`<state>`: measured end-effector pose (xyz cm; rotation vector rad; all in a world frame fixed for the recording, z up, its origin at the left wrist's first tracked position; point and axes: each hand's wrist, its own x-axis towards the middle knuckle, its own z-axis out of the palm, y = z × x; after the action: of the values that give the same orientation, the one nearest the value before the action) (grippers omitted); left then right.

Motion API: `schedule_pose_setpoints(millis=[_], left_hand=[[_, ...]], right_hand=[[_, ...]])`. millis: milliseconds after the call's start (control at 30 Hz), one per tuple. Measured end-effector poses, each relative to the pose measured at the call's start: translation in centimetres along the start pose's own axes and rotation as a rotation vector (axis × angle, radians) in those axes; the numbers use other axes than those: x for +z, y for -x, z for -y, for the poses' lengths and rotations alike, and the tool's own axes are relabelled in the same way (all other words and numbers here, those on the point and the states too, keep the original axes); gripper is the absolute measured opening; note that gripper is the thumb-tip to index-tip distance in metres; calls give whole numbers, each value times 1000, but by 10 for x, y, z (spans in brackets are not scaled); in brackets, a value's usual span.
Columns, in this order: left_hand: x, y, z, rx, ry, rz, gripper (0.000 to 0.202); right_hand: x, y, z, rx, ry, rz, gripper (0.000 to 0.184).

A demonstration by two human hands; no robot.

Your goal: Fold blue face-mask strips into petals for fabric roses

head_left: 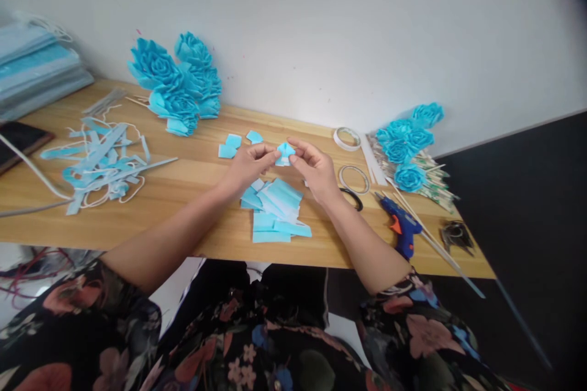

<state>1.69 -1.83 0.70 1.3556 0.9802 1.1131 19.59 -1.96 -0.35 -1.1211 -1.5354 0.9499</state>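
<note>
Between both hands is a small folded piece of light-blue fabric [285, 151], its top coming to a point and a paler part below. My left hand [255, 160] pinches its left edge between thumb and fingers. On the other edge, the thumb and fingers of my right hand [313, 165] are closed on the same piece. Just below lies a loose pile of cut blue and white fabric rectangles [279, 200]. A few small cut blue squares [227, 149] rest on the table to the left of my left hand.
Blue fabric roses [181, 82] stand at the back left, with more roses [406, 137] at the right. Tape rolls [347, 138], a blue glue gun [403, 226] and thin sticks [435, 241] lie right. Cut strips and cords [107, 159] and stacked face masks [36, 67] are left.
</note>
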Motion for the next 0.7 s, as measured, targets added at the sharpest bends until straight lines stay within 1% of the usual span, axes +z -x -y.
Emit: schedule_pose_setpoints(millis=[100, 267, 433, 500, 600, 700], left_hand=[[-1, -1, 0, -2, 17, -7, 25], [-1, -1, 0, 1, 37, -29, 24], [-1, -1, 1, 30, 41, -60, 24], [0, -1, 1, 30, 47, -52, 25], [1, -1, 1, 1, 42, -28, 28], [2, 0, 2, -35, 18, -1, 25]], right_hand=[[0, 0, -1, -3, 18, -2, 42], [0, 1, 3, -26, 55, -4, 35], [1, 1, 1, -31, 15, 70, 41], [1, 0, -1, -34, 13, 81, 44], [1, 0, -3, -31, 14, 57, 45], [2, 0, 0, -27, 15, 33, 44]])
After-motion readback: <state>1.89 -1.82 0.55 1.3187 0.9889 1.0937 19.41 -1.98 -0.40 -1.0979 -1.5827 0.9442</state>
